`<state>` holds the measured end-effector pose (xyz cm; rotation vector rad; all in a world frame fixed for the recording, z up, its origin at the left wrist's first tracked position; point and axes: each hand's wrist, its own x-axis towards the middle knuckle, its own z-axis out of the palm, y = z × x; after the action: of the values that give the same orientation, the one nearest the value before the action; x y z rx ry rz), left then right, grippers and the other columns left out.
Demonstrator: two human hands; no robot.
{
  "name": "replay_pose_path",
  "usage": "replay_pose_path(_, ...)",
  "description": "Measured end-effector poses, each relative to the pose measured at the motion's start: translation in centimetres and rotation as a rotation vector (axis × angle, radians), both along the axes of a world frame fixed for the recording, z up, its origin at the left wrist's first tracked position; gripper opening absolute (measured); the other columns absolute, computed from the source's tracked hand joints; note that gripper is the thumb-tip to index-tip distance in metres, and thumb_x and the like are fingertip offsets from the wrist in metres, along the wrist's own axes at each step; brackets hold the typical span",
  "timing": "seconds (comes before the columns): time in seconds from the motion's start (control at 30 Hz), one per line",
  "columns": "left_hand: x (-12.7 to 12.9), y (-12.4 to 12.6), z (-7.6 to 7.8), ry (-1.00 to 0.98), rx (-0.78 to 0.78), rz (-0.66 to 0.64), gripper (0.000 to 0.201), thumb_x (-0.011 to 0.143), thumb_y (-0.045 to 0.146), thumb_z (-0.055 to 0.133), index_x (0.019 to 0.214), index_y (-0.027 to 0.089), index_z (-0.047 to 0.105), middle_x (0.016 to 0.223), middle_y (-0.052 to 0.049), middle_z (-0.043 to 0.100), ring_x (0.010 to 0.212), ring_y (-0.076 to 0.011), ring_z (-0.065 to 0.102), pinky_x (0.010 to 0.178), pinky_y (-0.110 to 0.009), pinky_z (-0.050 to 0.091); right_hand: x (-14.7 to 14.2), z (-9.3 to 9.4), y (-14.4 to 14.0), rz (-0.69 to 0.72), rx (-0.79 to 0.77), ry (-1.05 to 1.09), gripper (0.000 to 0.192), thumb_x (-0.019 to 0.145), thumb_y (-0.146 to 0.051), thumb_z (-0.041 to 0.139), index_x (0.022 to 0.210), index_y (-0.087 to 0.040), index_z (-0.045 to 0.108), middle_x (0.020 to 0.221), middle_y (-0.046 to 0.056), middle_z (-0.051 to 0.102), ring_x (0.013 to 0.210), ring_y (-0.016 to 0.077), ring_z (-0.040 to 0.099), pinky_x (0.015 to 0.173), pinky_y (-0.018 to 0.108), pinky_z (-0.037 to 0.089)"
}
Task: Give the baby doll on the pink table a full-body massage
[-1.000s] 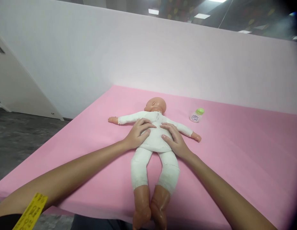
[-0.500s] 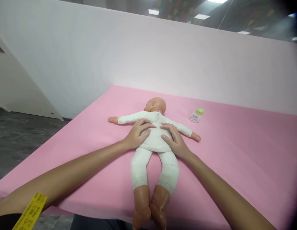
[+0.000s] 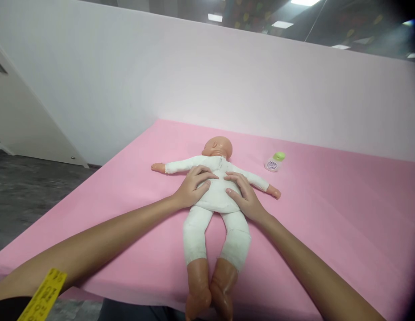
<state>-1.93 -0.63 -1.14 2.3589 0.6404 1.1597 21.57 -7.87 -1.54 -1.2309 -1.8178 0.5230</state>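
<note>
Hands unclenched, palms down, 1 on each half of the doll's back, forearms slanting inward

A green-capped clear bottle sits right of centre toward the far side of the pink-covered desk. Beyond rises a white wall; at left, a pale door and grey floor.

A white wall stands behind the pink-covered table, grey floor at left.
</note>
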Motion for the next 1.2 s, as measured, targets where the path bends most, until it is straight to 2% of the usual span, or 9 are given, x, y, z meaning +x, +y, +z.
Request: replay_pose_path(1.2, 0.03, -0.07, 0.12, 0.024, 0.004, 0.014, 0.031, 0.100, 0.023, 0.048, 0.120, 0.025, 0.072, 0.120, -0.007, 0.060, 0.119, -0.0256, 0.054, 0.113, -0.046, 0.042, 0.04, 0.12, 0.07, 0.007, -0.004, -0.013, 0.036, 0.099, -0.051, 0.058, 0.131, -0.034, 0.060, 0.152, 0.005, 0.050, 0.145, 0.0302, 0.041, 0.123, 0.056, 0.031)
